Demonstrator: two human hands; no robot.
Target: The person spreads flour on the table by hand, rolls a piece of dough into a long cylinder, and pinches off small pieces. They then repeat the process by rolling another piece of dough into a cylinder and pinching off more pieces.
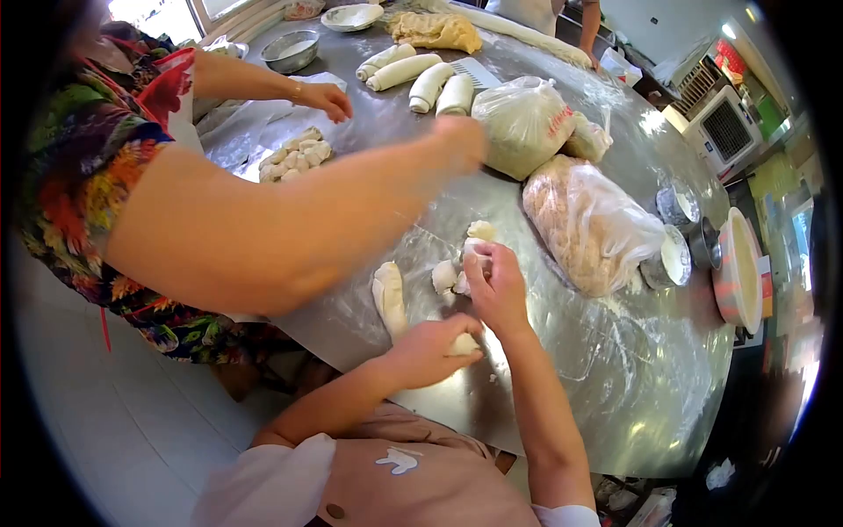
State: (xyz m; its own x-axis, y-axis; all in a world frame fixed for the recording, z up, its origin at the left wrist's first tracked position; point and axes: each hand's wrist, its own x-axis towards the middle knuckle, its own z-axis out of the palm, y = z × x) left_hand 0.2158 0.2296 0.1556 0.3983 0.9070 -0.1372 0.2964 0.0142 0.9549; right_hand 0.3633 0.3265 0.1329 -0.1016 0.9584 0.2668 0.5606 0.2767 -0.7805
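Observation:
My left hand [430, 353], low over the front edge of the table, is closed around a pale piece of dough [464, 345]. Its fingers are slightly blurred. Just ahead, my right hand [499, 288] curls its fingers over a small dough lump [474, 249], which they partly hide. Several other dough lumps [445, 277] lie beside those fingers, one [481, 230] a little farther off. A short dough log [388, 294] rests left of my hands, its near end close to my left wrist.
A co-worker's blurred arm [299, 224] reaches across from the left. Beyond are dough rolls [430, 86], a pile of dough pieces [297, 156], bagged dough [520, 127], a bag of brownish filling [584, 224], metal bowls [291, 51] and a large basin [738, 270]. Flour dusts the metal table [606, 386].

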